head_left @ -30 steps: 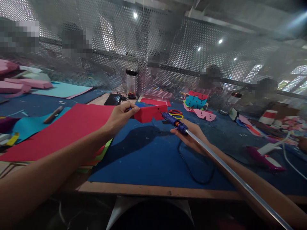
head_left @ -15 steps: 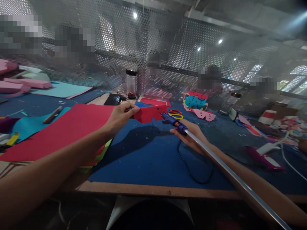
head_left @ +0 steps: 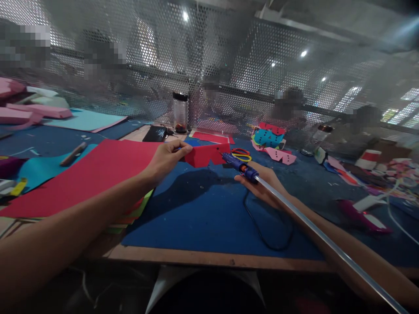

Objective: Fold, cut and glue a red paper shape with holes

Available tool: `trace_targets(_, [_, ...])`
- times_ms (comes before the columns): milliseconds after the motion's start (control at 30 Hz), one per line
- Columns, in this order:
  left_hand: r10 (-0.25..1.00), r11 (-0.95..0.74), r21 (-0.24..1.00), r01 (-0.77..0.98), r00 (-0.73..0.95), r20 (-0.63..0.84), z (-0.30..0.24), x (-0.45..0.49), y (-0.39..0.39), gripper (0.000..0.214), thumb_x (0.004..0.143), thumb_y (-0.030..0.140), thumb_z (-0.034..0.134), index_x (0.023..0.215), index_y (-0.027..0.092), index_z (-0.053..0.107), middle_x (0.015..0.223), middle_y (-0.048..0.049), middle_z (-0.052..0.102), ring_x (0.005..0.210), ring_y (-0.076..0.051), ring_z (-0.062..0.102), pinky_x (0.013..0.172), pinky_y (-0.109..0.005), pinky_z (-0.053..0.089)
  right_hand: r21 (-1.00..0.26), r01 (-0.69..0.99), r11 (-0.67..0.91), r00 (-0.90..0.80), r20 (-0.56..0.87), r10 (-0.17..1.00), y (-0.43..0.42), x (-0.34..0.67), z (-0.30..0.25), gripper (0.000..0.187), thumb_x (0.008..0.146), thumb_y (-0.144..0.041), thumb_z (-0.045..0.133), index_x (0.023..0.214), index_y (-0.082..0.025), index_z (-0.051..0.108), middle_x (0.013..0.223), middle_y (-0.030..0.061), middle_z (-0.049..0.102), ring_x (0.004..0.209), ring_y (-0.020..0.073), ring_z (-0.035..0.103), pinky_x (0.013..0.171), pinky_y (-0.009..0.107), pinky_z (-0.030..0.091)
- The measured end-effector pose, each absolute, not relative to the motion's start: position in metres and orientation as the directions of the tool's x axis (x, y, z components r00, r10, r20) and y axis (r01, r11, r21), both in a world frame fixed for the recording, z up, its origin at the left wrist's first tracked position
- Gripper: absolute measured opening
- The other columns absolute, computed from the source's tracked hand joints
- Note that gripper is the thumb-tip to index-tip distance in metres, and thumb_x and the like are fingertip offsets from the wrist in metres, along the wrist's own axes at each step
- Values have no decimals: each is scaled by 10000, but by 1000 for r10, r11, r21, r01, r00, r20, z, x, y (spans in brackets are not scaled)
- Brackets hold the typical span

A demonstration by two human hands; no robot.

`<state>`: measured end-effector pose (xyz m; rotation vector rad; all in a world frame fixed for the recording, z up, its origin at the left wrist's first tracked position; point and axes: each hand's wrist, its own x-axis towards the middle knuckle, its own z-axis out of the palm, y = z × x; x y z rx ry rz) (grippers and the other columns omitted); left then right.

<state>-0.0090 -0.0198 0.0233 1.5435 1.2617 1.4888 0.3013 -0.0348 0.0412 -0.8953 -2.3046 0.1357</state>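
Note:
Pinched at its left end by my left hand point(head_left: 168, 159), a cut red paper piece point(head_left: 206, 155) with a notched lower edge hangs above the blue mat. A small dark dot shows near its right end. My right hand point(head_left: 262, 179) is wrapped round a blue hot glue gun point(head_left: 240, 167), its nozzle at the right part of the red piece; whether it touches, I cannot tell. A long clear glue stick point(head_left: 314, 233) runs out of the gun's rear toward the lower right. Scissors point(head_left: 241, 155) with red and yellow handles lie just behind the nozzle.
Large red sheets point(head_left: 98, 174) cover the left side. A purple glue gun point(head_left: 363, 216) lies at right. Dotted paper pieces point(head_left: 269, 137), a jar point(head_left: 180, 112), a black phone-like object point(head_left: 155, 134) and a perforated screen point(head_left: 157, 56) stand behind. A black cord point(head_left: 258, 231) loops on the mat.
The view has shifted very slightly. Both hands, the red piece and the glue gun keep nearly the same positions relative to one another.

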Motion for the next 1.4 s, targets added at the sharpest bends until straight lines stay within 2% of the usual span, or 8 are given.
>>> trace_targets(367, [921,-343,915,215,-113,372,25,-9,-20,287,796,471,721,824,187,688,716,-13,630,616,-142,565,549,-243,426,-285,568,772,-558,557,616,-33,302,38,291,921,-480,617,843,-212,533,784,11,582,674,144,525,622,264,384])
trace_targets(567, [926,-326,921,214,-125,357,28,-7,-23,289,787,466,733,819,183,686,687,-1,614,573,-122,529,506,-236,385,-285,567,773,-559,556,615,-33,302,39,288,923,-468,614,827,-212,524,780,9,573,659,140,515,620,262,384])
trace_targets(967, [929,-320,928,192,-127,346,28,-8,-23,285,792,461,734,816,184,674,676,0,606,550,-118,522,503,-257,388,-306,583,752,-548,535,643,-34,301,38,298,917,-493,608,828,-219,532,748,2,547,644,148,495,617,270,370])
trace_targets(1400, [940,-291,943,162,-134,313,31,-5,-26,319,765,468,750,824,168,662,665,14,593,542,-100,512,474,-214,350,-233,589,774,-566,565,601,-30,303,35,301,927,-486,606,855,-201,543,764,11,572,658,143,517,626,257,373])
